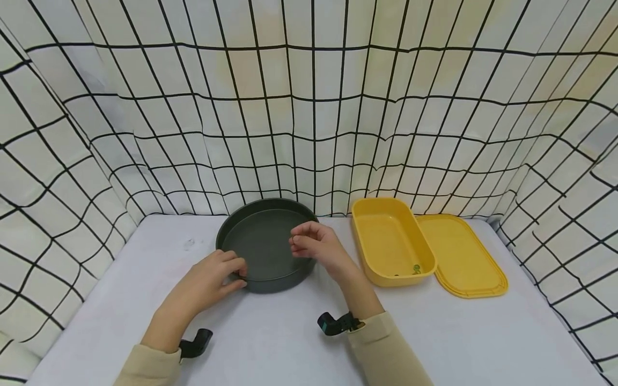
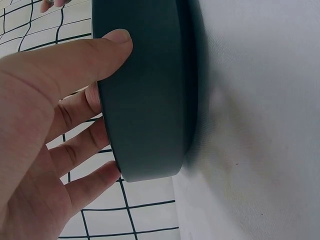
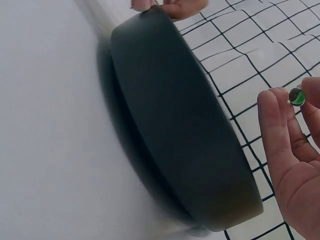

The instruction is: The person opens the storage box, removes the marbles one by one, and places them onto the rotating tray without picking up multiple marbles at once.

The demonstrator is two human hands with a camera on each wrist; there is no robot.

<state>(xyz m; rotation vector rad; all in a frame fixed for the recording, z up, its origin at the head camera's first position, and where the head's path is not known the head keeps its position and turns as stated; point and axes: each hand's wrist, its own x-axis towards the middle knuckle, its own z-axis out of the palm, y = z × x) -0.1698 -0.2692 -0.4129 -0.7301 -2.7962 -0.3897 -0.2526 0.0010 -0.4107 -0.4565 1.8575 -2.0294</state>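
Note:
A round dark grey-green pan (image 1: 265, 241) with a low wall is on the white table. My left hand (image 1: 210, 279) grips its near left rim; in the left wrist view the thumb (image 2: 117, 42) lies on the outer wall and the other fingers reach over the rim. Above the pan's right side is my right hand (image 1: 321, 249). Between its thumb and fingertips it pinches a small glass marble (image 3: 297, 97), clear with green inside, which shows in the right wrist view.
To the right of the pan stands a yellow rectangular container (image 1: 359, 230) with a few small green marbles (image 1: 417, 269) at its near end. Its yellow lid (image 1: 468, 257) lies flat beside it. A black-lined grid net (image 1: 314, 118) over white cloth encloses the back and sides.

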